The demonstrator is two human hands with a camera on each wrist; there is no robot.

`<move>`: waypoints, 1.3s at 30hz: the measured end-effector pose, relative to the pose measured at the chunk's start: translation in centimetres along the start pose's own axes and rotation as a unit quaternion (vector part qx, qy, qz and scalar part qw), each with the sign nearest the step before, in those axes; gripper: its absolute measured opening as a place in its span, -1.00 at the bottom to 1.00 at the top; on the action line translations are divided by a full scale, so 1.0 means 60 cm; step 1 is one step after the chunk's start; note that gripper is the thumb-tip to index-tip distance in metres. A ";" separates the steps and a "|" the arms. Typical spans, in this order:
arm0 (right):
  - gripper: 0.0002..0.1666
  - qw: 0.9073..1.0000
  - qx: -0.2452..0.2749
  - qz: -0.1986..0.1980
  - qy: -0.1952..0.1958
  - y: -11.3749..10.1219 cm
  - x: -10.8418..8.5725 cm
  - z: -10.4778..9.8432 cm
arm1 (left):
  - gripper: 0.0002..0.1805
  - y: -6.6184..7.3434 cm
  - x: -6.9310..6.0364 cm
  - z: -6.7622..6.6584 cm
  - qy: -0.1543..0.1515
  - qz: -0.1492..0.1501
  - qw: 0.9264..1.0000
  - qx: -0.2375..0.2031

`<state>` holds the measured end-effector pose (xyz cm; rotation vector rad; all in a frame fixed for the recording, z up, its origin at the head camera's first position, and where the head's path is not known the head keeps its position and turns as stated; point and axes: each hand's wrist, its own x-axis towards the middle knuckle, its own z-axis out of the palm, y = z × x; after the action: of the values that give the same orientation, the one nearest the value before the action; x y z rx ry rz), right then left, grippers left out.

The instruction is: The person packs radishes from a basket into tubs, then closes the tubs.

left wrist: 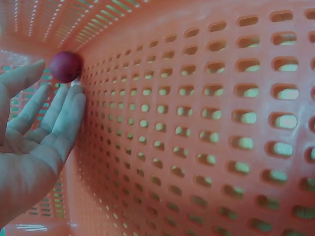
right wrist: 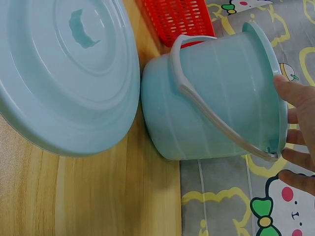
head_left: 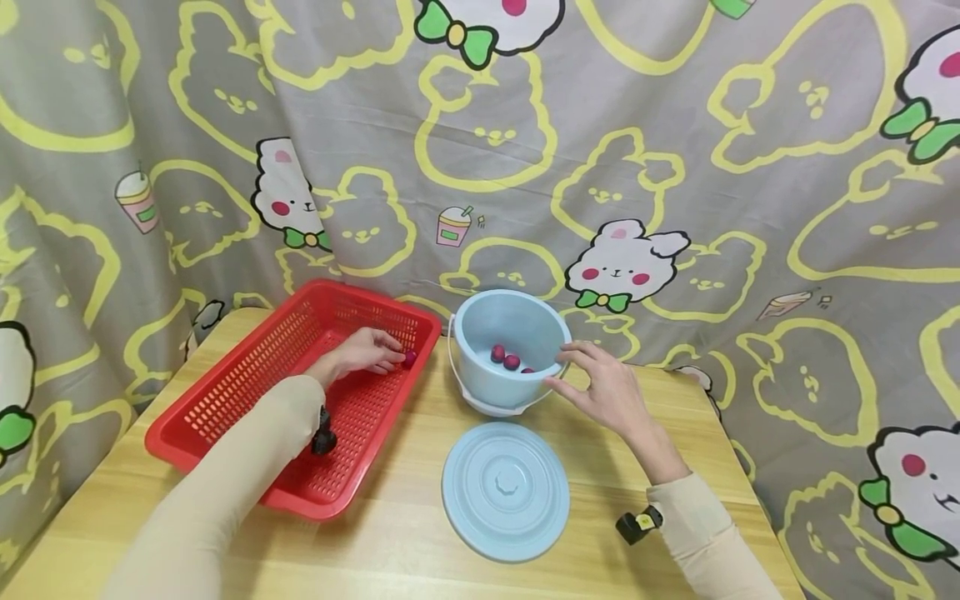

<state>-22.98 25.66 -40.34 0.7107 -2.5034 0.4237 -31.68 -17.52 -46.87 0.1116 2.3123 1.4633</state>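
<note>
Inside the red perforated basket (head_left: 360,483), my left hand (head_left: 363,352) reaches toward a small round dark-red plum-like thing (head_left: 409,358) by the side wall. In the left wrist view its fingers extend, with the tips right beside or touching the plum-like thing (left wrist: 66,67); nothing is gripped. My right hand (head_left: 603,387) rests at the right rim of the light-blue bucket (head_left: 495,387), fingers spread and thumb at the rim in the right wrist view. Several more dark-red plum-like things (head_left: 512,362) lie on the bucket's bottom, some partly hidden by its near wall.
A round light-blue lid (head_left: 506,517) lies on the wooden table (head_left: 405,542) in front of the bucket. The bucket's pale handle (right wrist: 216,120) hangs down its outside. A patterned grey curtain (head_left: 360,108) closes off the back and sides.
</note>
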 end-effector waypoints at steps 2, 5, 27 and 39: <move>-0.50 1.000 0.001 0.001 -0.002 0.000 0.001 0.000 | -0.52 -0.002 0.002 0.004 0.000 0.000 1.000 -0.004; -0.51 1.000 0.002 0.001 -0.001 0.000 0.001 0.000 | -0.53 -0.004 0.006 0.009 0.002 0.000 1.000 -0.012; -0.51 1.000 0.008 0.001 0.005 0.001 -0.001 0.002 | -0.54 -0.002 0.018 0.021 -0.002 -0.006 1.000 0.006; -0.51 1.000 0.004 0.007 0.000 0.000 -0.002 0.002 | -0.60 0.006 0.012 0.026 0.013 -0.009 0.999 0.033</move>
<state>-22.91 25.65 -40.49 0.6962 -2.5091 0.4380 -31.82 -15.85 -47.35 0.0917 2.3769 1.3869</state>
